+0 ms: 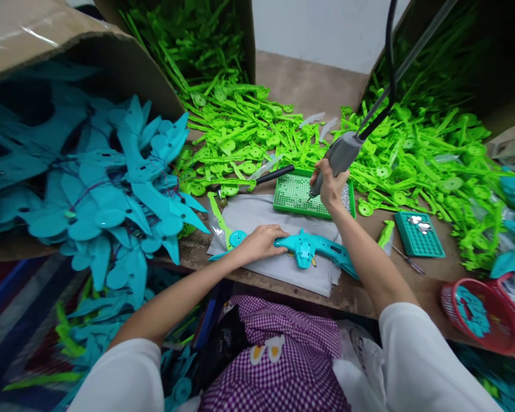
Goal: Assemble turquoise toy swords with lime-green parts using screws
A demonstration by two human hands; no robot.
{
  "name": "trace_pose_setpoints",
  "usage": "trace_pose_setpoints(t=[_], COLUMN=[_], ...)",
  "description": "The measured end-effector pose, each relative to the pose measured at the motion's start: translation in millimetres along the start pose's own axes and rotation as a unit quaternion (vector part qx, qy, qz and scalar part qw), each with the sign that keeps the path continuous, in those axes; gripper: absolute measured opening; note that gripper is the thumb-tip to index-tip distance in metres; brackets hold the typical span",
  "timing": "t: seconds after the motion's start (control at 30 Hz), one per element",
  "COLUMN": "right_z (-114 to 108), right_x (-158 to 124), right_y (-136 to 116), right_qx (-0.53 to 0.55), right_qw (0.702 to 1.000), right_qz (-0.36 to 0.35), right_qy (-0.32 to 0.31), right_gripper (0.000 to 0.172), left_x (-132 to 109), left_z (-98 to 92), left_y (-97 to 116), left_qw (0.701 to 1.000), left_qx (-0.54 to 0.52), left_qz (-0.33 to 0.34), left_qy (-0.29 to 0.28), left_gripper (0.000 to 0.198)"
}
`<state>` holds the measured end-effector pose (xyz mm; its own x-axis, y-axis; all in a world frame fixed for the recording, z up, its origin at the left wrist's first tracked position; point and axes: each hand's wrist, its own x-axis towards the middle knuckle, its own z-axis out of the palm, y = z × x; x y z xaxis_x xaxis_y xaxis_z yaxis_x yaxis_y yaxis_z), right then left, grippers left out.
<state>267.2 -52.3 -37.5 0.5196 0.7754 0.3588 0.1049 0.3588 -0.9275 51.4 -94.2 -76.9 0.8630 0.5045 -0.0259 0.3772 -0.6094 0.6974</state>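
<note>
Purple gingham fabric (283,372) sits nearest, and beyond it the left hand (262,242) grips a turquoise plastic part (304,249) over white cloth (289,276), the right hand (331,183) clasping a grey electric screwdriver (344,152) above a green perforated tray (300,212).

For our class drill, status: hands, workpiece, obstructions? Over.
Left fingers holding turquoise part. Right fingers gripping grey driver, tip at green tray. Part on pale cloth. Possible obstruction: black handle at tray's corner.

A plain pale wall (309,28) stands at the back; a scuffed brown worktop (429,281) stretches before it.
</note>
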Motion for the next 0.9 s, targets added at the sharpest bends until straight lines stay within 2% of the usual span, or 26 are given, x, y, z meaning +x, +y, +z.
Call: trace_pose_setpoints(t=[0.13,0.27,0.37,0.43,0.5,0.6,0.73,0.9], right_z=[-2,-12,-19,-21,-22,-19,-15,-14], right_x=[5,2,-23,-47,-69,-86,-84,-79], right_y=[-5,-32,-57,-66,-67,-60,-53,-52], right_qx=[0.004,0.022,0.076,0.105,0.095,0.054,0.041,0.037], right_qw=[1.0,0.999,0.997,0.993,0.99,0.994,0.997,0.997], right_qz=[-0.005,-0.022,-0.003,0.027,0.045,0.038,0.005,0.01], right_qy=[0.003,0.017,-0.004,-0.053,-0.089,-0.082,-0.064,-0.064], right_gripper=[0.041,0.045,0.048,0.049,0.049,0.047,0.045,0.046], left_x=[0,-1,-1,-1,-1,-2,-2,-1], left_z=[0.1,-1.0,-2.5,-3.1,-3.1,-2.5,-2.1,-4.2], left_y=[1,1,2,3,4,4,4,5], left_qw=[1.0,1.0,1.0,1.0,1.0,1.0,1.0,1.0], left_qx=[0.003,0.008,0.005,0.002,0.002,0.004,0.003,0.001], left_qz=[0.002,0.005,0.003,0.001,-0.002,-0.006,-0.005,-0.008], left_qy=[-0.001,-0.002,-0.006,-0.008,-0.008,-0.007,-0.006,-0.013], left_gripper=[0.035,0.035,0.034,0.033,0.032,0.033,0.03,0.031])
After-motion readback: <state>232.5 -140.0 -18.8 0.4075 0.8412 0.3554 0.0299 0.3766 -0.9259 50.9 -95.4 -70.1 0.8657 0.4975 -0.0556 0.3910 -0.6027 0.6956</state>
